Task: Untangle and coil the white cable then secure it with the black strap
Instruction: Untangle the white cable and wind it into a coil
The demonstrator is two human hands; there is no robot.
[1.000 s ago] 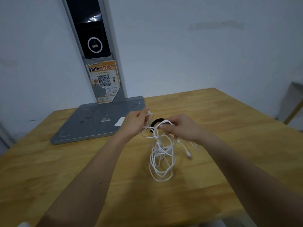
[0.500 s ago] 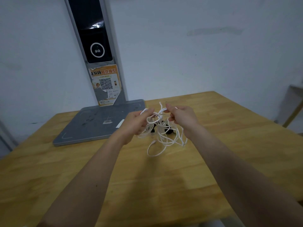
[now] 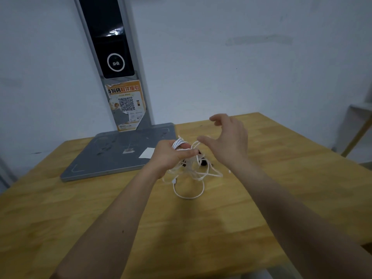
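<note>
Left hand (image 3: 170, 153) is fisted around a bunch of the white cable (image 3: 189, 174), with several turns wrapped over the fingers (image 3: 182, 147) and the thumb pressed across the strands. The rest of the cable hangs from that fist in a loose tangle, and the lowest loop reaches down to the wooden table (image 3: 281, 158) (1 white connector end shows in the mess, just below the fist). Can't tell whether the loop actually rests on the wood or hangs a hair above it.

Right hand (image 3: 229, 141) is held just beside the tangle, on its right, fingers spread and lightly bent, thumb pointing toward the left hand. It has hold of nothing. 1 cable loop rises close to the thumb, contact unclear.

Black strap (image 3: 204, 163) is only partly visible: a dark bit showing through the cable loops between the 2 hands, lying on the table behind the tangle. A second dark sliver sits next to the left fist, probably the same strap, but it is too covered to say.

Behind the hands: a grey metal base plate (image 3: 112, 156) flat on the table, carrying a small white label, with a grey upright post (image 3: 112, 57) rising against the wall. The post has a black panel with a round ringed lens, and an orange QR sticker (image 3: 125, 105) below it, torn at the edges.
</note>
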